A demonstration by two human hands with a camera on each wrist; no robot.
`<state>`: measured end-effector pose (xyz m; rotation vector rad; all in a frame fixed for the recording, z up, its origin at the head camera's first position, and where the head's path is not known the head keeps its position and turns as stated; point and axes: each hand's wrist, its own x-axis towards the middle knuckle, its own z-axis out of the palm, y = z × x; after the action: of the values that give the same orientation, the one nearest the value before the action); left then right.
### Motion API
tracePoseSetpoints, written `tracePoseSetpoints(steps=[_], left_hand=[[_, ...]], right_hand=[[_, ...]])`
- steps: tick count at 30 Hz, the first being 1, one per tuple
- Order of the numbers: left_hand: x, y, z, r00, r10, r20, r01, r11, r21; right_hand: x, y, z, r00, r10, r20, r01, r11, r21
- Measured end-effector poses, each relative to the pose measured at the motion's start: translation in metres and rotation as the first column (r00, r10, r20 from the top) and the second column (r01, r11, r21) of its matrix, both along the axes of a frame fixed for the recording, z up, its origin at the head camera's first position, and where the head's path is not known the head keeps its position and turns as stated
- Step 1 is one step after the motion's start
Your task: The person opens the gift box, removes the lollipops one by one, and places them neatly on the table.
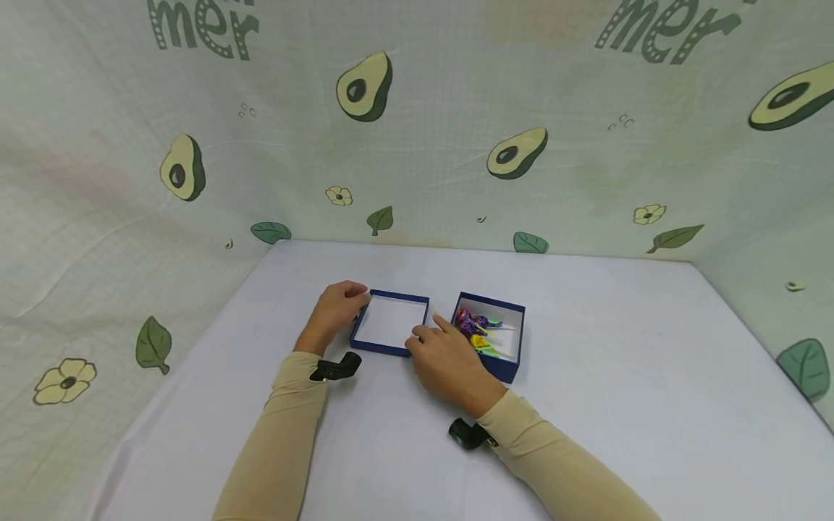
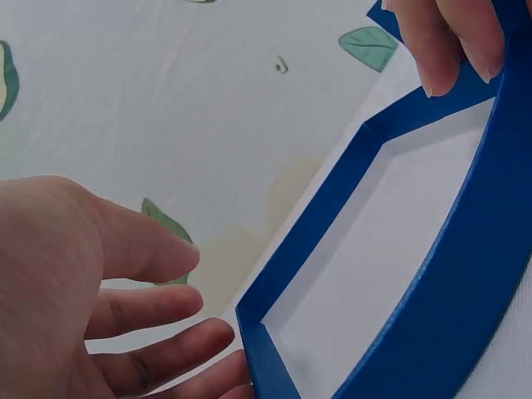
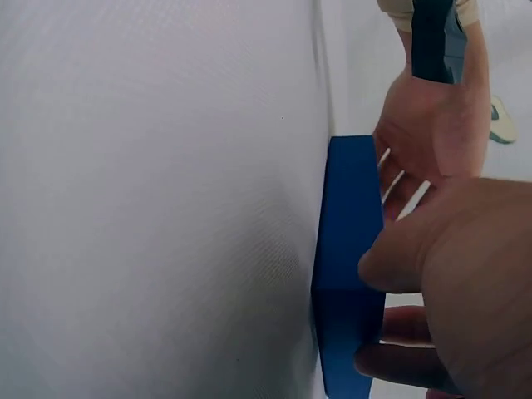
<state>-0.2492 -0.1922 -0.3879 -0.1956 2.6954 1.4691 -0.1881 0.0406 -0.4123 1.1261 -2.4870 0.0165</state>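
Observation:
A shallow blue box lid (image 1: 383,348) with a white inside lies hollow side up on the table. Beside its left wall is my left hand (image 1: 335,310); the left wrist view shows those fingers (image 2: 166,345) loosely spread, some right at the wall. My right hand (image 1: 452,365) grips the lid's near right corner, thumb (image 3: 391,262) at the front wall and a finger (image 3: 403,366) along the right wall. Right of this hand stands a deeper blue box (image 1: 502,367), uncovered, with several lollipops (image 1: 478,329) in purple, red and yellow wrappers inside.
A white cloth covers the table (image 1: 625,347), which stretches away to the right of the box. Behind and at both sides hangs a pale curtain (image 1: 430,145) printed with avocados and leaves. Dark wrist cameras (image 1: 335,367) sit on both wrists.

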Motion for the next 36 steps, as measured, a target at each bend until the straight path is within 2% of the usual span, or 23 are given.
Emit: tracePoseSetpoints(steps=[6, 14, 17, 22, 26, 29, 36], left_hand=[[-0.001, 0.004, 0.002, 0.997, 0.035, -0.065, -0.036, 0.999, -0.008], [0.002, 0.017, 0.007, 0.983, 0.036, -0.181, -0.047, 0.998, -0.053], [0.003, 0.021, 0.008, 0.977, 0.014, -0.213, -0.026, 0.998, -0.052], [0.006, 0.028, 0.008, 0.970, -0.046, -0.239, 0.028, 0.997, -0.077], [0.007, 0.033, 0.008, 0.963, -0.093, -0.253, 0.073, 0.994, -0.087], [0.009, 0.037, 0.008, 0.954, -0.140, -0.267, 0.118, 0.988, -0.097], [0.010, 0.047, 0.004, 0.936, -0.240, -0.259, 0.229, 0.971, -0.071]], right_hand=[[0.000, 0.004, 0.003, 0.998, 0.050, 0.048, -0.044, 0.991, -0.126], [-0.006, 0.013, 0.014, 0.991, 0.131, 0.009, -0.122, 0.944, -0.307], [-0.008, 0.020, 0.018, 0.993, 0.121, 0.015, -0.109, 0.934, -0.341], [-0.009, 0.031, 0.027, 0.990, 0.104, 0.100, -0.055, 0.913, -0.404], [-0.010, 0.039, 0.037, 0.973, 0.137, 0.188, -0.033, 0.882, -0.470], [-0.012, 0.046, 0.043, 0.964, 0.150, 0.219, -0.021, 0.866, -0.500], [-0.016, 0.066, 0.052, 0.971, 0.073, 0.230, 0.041, 0.889, -0.455]])
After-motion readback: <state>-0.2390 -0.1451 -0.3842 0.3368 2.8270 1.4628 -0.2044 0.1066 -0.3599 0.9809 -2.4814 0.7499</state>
